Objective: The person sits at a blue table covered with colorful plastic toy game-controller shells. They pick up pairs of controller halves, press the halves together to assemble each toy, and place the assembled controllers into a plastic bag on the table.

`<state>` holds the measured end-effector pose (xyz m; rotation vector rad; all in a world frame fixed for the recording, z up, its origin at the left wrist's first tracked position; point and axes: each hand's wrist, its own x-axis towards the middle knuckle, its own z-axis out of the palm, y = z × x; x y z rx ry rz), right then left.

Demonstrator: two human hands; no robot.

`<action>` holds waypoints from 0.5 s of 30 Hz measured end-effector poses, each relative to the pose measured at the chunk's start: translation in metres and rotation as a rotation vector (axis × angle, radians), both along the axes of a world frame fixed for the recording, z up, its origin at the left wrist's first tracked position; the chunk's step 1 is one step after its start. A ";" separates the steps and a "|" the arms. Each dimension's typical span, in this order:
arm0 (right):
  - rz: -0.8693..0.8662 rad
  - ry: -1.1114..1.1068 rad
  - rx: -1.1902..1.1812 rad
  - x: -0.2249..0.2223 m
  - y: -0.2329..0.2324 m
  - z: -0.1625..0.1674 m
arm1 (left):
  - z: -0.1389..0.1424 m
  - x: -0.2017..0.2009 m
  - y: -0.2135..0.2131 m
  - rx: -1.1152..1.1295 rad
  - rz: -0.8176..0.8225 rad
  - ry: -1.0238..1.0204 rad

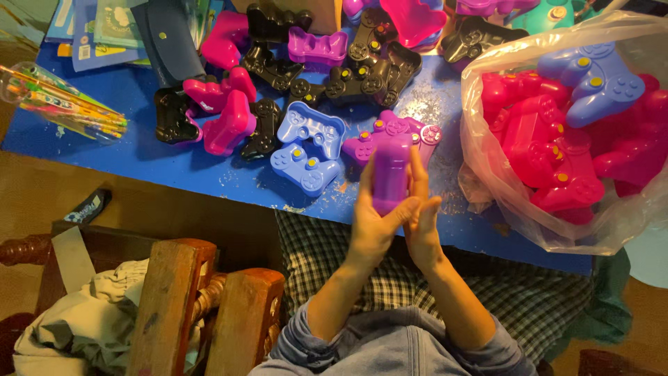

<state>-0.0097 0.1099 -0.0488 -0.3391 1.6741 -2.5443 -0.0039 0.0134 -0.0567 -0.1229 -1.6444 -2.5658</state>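
Observation:
A purple toy game controller (391,172) stands on end between my two palms, just above the near edge of the blue table (174,163). My left hand (372,216) presses its left side, thumb across the lower front. My right hand (423,216) presses its right side, fingers pointing up. Just behind it lie a magenta controller (362,143) and two light blue controllers (309,143).
Several black, pink and purple toy controllers (348,76) are heaped at the table's back. A clear plastic bag (501,181) at right holds red and blue controllers. A clear tube of pencils (62,101) lies at left. A wooden chair (202,306) with cloth stands at lower left.

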 end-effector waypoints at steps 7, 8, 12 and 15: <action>-0.107 -0.098 0.132 -0.004 0.014 -0.014 | -0.014 -0.014 -0.030 0.626 0.028 -0.205; -0.085 -0.108 0.183 -0.004 0.016 -0.016 | -0.015 -0.016 -0.030 0.588 0.032 -0.175; -0.095 -0.089 0.211 -0.005 0.014 -0.015 | -0.015 -0.011 -0.031 0.538 -0.028 -0.119; -0.130 -0.070 0.312 -0.004 0.018 -0.003 | -0.009 -0.011 -0.039 0.467 -0.094 -0.117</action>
